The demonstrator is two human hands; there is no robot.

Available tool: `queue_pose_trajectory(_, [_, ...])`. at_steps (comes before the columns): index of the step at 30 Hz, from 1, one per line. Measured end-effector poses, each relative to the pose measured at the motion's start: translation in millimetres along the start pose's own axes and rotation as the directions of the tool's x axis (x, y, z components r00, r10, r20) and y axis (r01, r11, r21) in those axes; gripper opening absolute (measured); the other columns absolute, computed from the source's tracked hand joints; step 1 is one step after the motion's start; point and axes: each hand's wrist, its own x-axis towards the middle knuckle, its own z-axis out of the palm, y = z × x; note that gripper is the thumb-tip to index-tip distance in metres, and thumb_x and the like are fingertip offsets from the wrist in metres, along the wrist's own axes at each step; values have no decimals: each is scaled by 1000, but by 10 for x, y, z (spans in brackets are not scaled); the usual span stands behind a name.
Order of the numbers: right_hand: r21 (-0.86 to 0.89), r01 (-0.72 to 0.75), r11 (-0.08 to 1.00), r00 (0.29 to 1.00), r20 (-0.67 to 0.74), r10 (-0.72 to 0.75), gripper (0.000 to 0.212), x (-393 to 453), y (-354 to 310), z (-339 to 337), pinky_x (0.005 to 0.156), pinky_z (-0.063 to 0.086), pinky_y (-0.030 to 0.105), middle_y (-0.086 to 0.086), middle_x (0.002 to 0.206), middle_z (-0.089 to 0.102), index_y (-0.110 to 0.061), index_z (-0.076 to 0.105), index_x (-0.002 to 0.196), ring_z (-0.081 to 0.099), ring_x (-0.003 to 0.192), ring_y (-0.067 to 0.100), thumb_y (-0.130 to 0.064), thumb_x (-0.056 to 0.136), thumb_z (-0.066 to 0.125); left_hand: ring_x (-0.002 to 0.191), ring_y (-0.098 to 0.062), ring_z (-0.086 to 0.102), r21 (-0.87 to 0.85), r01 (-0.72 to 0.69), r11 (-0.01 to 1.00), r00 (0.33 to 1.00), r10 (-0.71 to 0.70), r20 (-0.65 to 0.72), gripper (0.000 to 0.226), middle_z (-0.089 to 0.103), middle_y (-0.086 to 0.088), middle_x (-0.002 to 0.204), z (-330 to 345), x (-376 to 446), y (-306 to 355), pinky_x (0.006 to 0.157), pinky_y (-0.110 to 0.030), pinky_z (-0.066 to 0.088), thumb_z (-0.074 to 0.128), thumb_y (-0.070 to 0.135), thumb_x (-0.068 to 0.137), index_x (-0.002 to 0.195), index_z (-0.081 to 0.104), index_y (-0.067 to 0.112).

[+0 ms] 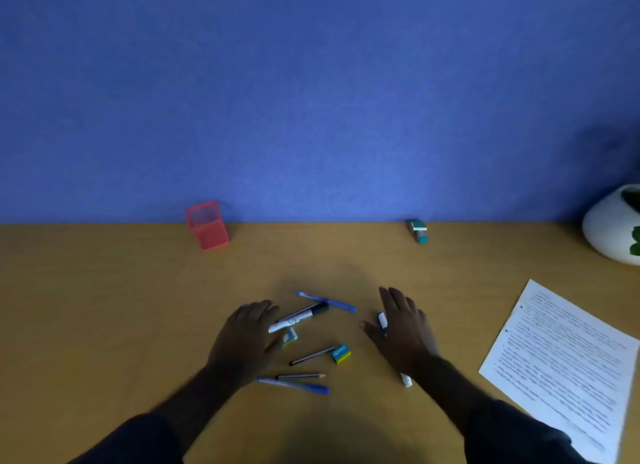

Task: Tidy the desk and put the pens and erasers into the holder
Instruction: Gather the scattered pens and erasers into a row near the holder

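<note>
A wooden desk [138,307] meets a blue wall. The red mesh holder [207,226] stands upper left of centre (no pens in it that can be seen). Low in the frame, the left hand [247,342] and right hand [403,328], fingers straight, flank scattered pens [325,302] and a boxed eraser [341,354], gripping nothing.

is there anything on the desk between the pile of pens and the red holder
Nothing visible does. The desk is bare between the pens by the left hand, such as the black-capped marker, and the red holder at the back left. The teal eraser sits far off to the right.
</note>
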Motion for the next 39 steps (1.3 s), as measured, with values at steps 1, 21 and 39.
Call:
queue_pose_trajectory(1, [1, -7, 1000, 1000, 23, 7, 81, -4, -31, 26, 110, 32, 37, 1, 158, 23, -19, 17, 152, 30, 140, 21, -63, 89, 46, 108, -20, 65, -12, -10, 1000, 1000, 10, 12, 49, 67, 0, 121, 23, -8, -39, 94, -35, 52, 49, 49, 85, 122, 65, 19])
queue_pose_trajectory(21, [52, -144, 988, 989, -11, 144, 70, -301, -761, 507, 109, 37, 37, 1, 152, 35, -20, 27, 149, 37, 136, 21, -57, 92, 44, 97, -21, 65, -226, -34, 974, 995, 53, 79, 40, 65, 1, 112, 201, -201, -568, 80, -38, 55, 73, 21, 81, 119, 62, 19])
queue_pose_trajectory(39, [109, 16, 994, 1000, 16, -18, 51, 256, -317, 654, 107, 35, 35, -1, 146, 40, -22, 37, 144, 38, 130, 21, -28, 95, 50, 103, -25, 62, -235, 185, 954, 979, -158, 131, 37, 64, -1, 118, 398, 289, -118, 81, -41, 53, 57, 11, 89, 125, 62, 22])
